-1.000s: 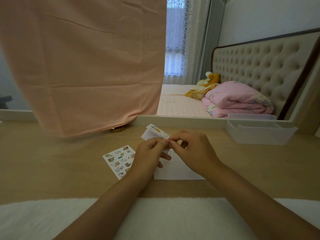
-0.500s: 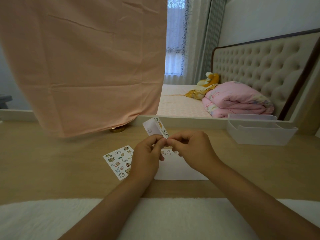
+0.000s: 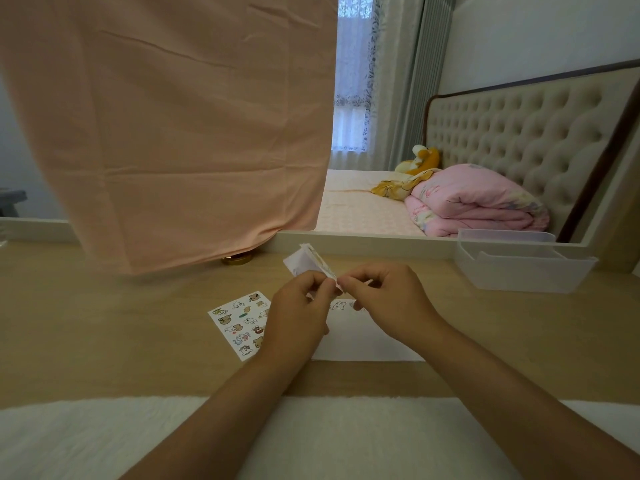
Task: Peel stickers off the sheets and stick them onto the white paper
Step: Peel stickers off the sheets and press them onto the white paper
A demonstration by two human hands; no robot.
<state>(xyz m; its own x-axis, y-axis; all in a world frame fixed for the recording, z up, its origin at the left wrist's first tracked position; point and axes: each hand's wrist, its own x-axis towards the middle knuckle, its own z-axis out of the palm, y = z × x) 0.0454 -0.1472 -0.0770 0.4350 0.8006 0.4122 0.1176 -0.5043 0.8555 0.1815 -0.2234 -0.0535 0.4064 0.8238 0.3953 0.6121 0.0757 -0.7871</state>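
Observation:
My left hand (image 3: 299, 311) pinches a small bent sticker sheet (image 3: 306, 263) and holds it up above the desk. My right hand (image 3: 384, 299) pinches at the sheet's lower right edge, fingertips against those of the left hand; whether a sticker is between them is hidden. Under both hands lies the white paper (image 3: 360, 341), with a couple of small stickers (image 3: 339, 305) near its far edge. A second sticker sheet (image 3: 239, 322) with several cartoon animals lies flat on the desk to the left.
A peach cloth (image 3: 166, 133) hangs over the desk's back left. A gold lid (image 3: 236, 259) peeks out under it. A clear plastic bin (image 3: 519, 268) stands at the back right. A white fluffy mat (image 3: 311, 441) covers the near edge. A bed lies beyond.
The held sticker sheet has tipped up from nearly flat to steeply raised. Both hands stayed pinched together and lifted slightly off the white paper.

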